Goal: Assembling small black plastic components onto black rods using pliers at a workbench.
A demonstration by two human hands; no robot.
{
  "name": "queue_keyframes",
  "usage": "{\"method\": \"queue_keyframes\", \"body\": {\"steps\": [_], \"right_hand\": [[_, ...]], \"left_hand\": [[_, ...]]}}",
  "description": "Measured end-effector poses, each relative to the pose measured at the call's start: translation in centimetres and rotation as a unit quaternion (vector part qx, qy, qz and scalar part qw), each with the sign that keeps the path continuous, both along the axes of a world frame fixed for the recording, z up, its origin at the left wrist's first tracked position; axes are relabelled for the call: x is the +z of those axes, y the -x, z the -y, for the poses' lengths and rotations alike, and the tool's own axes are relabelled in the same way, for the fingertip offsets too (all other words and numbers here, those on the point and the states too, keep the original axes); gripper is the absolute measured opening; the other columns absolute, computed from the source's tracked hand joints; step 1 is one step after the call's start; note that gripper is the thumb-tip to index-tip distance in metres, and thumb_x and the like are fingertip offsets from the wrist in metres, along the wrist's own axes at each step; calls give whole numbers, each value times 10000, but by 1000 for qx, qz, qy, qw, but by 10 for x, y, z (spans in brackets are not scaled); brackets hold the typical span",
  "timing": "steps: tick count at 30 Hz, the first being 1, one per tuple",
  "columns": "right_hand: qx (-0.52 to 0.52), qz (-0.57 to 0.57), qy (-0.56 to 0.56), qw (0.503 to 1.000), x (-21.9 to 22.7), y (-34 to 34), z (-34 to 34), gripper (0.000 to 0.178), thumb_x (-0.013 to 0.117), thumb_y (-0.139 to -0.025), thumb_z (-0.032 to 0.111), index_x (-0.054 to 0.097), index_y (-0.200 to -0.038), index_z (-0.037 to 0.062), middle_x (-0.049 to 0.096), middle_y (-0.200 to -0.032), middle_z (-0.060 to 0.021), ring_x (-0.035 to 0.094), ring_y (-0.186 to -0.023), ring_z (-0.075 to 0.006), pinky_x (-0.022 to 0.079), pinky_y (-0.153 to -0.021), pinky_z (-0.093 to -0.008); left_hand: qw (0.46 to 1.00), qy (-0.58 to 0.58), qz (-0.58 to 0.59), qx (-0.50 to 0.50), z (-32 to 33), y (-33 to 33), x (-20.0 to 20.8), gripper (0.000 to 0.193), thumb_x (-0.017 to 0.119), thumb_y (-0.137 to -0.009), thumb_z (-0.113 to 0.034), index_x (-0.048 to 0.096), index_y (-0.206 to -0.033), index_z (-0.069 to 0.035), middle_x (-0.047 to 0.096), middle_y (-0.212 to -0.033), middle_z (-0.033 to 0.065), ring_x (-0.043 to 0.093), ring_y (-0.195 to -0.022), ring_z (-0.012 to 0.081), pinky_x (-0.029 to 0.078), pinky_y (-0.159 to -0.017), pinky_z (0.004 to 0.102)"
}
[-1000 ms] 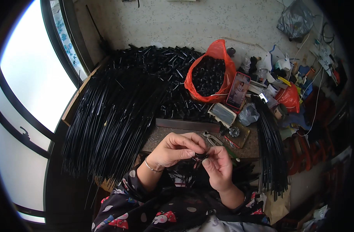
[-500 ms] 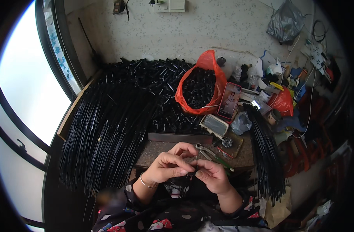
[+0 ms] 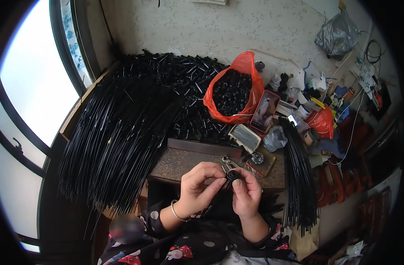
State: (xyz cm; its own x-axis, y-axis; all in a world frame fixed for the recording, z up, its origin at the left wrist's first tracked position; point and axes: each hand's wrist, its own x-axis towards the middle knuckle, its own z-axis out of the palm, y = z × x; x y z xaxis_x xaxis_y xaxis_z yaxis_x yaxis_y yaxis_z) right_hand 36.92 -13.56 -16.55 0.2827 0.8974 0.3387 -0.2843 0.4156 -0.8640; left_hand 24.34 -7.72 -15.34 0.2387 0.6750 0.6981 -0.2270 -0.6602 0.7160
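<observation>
Above my lap, just off the table's front edge, both hands meet at a small black ring-shaped part (image 3: 233,175), its round hole facing up. My right hand (image 3: 247,194) pinches it between thumb and fingers. From the other side, my left hand (image 3: 201,185) is closed, thumb and fingertips pressed at the part's left edge. A thin, light rod (image 3: 223,168) shows by the left fingertips; its lower end is hidden. Dark strands hang under the hands, too dim to make out. Just beyond my fingers lie metal pliers (image 3: 230,164) on the table, partly covered by the right hand.
Long black cables (image 3: 113,145) drape over the left side, with heaped short black tubes (image 3: 188,75) behind. A red bag (image 3: 209,99) holds black rings. Nearby are a phone (image 3: 264,112), a white-rimmed tray (image 3: 245,138) and a metal scrubber (image 3: 257,158). Another cable bundle (image 3: 297,176) hangs right.
My hands have turned the black part so its ring opening shows. The thin rod, upright between my hands before, now shows less beside the left fingertips. The whole view has shifted slightly.
</observation>
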Motion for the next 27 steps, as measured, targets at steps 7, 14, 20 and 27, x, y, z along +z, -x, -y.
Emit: {"method": "queue_keyframes", "body": {"steps": [7, 14, 20, 27], "right_hand": [[109, -103, -3, 989, 0, -8, 1, 263, 584, -832, 33, 523, -1079, -34, 595, -972, -58, 556, -891, -108, 431, -815, -229], [77, -76, -8, 994, 1, -5, 2, 223, 610, -810, 10, 557, -1023, -30, 588, -959, -54, 556, -873, -105, 432, -801, -221], [12, 179, -19, 984, 13, -12, 2, 151, 660, -774, 15, 602, -902, -40, 549, -874, -34, 539, -792, -96, 449, -699, -204], [103, -6, 27, 994, -2, -15, -6, 316, 738, -716, 84, 529, -947, 28, 510, -866, -6, 486, -726, -36, 400, -601, -148]], "left_hand": [[995, 68, -28, -69, 2, 13, 3, 87, 630, -743, 38, 603, -824, 20, 621, -864, 112, 602, -784, 171, 474, -706, 254], [993, 45, -73, -85, -6, 14, 10, 108, 647, -747, -9, 603, -844, 11, 630, -848, 99, 613, -765, 170, 483, -697, 258], [986, 97, -33, -133, 3, 17, 3, 282, 716, -712, -79, 578, -932, 32, 600, -885, 93, 558, -823, 146, 447, -695, 259], [988, -69, -134, -33, 6, 11, 12, 216, 587, -813, -150, 559, -963, 2, 569, -765, 92, 558, -684, 200, 446, -615, 269]]}}
